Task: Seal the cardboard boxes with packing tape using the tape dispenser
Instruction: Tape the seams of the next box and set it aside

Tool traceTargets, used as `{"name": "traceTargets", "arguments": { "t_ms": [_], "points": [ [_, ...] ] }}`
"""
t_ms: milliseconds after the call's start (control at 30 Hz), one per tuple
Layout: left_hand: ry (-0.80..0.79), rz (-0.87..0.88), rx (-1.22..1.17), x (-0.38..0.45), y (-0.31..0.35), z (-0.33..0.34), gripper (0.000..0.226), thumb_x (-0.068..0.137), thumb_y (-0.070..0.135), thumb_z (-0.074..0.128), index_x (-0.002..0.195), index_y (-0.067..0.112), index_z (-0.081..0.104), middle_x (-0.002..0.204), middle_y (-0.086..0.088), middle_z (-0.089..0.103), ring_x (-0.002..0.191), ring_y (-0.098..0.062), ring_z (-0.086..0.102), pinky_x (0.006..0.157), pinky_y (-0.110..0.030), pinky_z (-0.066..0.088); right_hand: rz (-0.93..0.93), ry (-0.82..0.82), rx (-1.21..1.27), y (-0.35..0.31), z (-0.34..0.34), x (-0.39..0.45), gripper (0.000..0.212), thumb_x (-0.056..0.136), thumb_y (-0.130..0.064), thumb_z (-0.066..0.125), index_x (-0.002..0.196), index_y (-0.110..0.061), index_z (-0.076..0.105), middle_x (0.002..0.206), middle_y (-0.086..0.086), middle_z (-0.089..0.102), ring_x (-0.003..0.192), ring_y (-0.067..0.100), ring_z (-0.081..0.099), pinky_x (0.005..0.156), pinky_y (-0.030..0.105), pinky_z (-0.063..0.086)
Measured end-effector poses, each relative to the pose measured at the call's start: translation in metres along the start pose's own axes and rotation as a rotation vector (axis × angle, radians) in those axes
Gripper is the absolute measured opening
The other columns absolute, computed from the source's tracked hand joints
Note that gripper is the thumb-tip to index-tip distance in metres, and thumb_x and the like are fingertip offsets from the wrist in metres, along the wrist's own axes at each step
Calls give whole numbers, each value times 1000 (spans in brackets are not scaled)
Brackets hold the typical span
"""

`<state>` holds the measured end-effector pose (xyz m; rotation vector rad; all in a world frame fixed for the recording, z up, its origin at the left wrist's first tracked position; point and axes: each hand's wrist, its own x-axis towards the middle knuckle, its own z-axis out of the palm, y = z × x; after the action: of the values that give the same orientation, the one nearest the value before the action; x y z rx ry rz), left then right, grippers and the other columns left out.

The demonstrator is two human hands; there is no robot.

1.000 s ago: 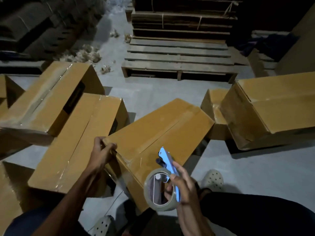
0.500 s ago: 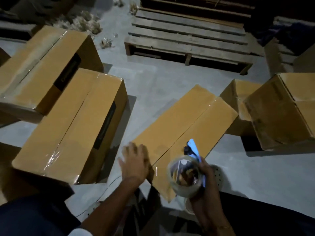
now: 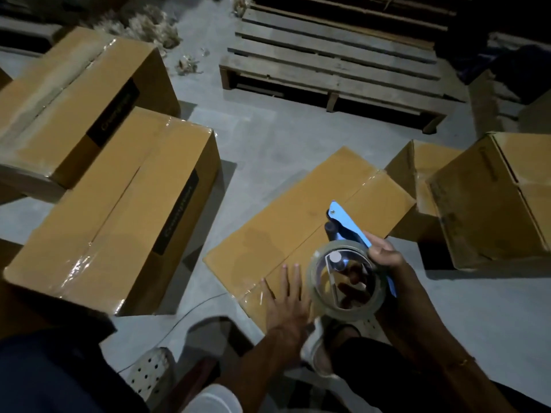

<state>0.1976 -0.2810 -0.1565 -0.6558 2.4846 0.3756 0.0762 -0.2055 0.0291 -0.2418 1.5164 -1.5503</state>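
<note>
A long cardboard box lies flat on the floor in front of me, its centre seam running away to the upper right. My left hand lies flat with straight fingers on the box's near end, over a shiny strip of tape. My right hand grips a blue tape dispenser with a clear tape roll, held just above the box's near right edge.
Two taped boxes lie to the left. An open box and a tipped box sit at the right. A wooden pallet lies beyond on the concrete floor. My sandalled feet are near the box's close end.
The box has gone from tilted on its edge to lying flat. My left hand let go of its corner and now presses flat on the near end. The dispenser stayed in my right hand.
</note>
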Motion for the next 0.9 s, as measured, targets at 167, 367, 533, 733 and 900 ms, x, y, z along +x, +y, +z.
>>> {"name": "traceTargets", "arguments": {
  "t_ms": [167,367,533,733,900],
  "points": [
    [-52,48,132,-2,-76,-4,89,99,58,44,156,27,-17,162,-13,-29,149,-44,-22,110,-77,5,20,28,-23,-8,2,10,45,80,-35,56,123,-27,67,120,14,69,115,37,61,103,60,41],
    [-89,176,393,-40,-173,-25,91,99,9,49,156,26,-20,161,-11,-31,151,-39,-16,120,-62,14,-25,0,10,-28,18,16,49,70,-40,68,116,-27,70,88,23,58,79,31,51,77,49,39],
    [-13,184,251,-31,-137,-30,76,98,34,53,159,17,10,165,-10,-20,154,-34,-10,122,-58,7,-143,-7,-377,-64,0,37,24,91,-22,65,113,-27,70,78,0,66,67,13,59,72,30,43],
    [103,421,139,63,-22,-61,71,93,44,56,153,22,26,168,-6,4,152,-33,6,121,-53,15,-93,297,-1021,-66,-61,56,49,72,-50,64,119,-41,62,118,-15,67,109,17,61,95,36,49],
    [151,548,260,128,80,-89,69,94,39,54,153,18,25,163,-9,14,149,-32,11,116,-53,21,-97,395,-1162,-65,-103,54,58,72,-58,59,125,-35,63,133,-3,63,116,28,56,96,35,43]
  ]
}}
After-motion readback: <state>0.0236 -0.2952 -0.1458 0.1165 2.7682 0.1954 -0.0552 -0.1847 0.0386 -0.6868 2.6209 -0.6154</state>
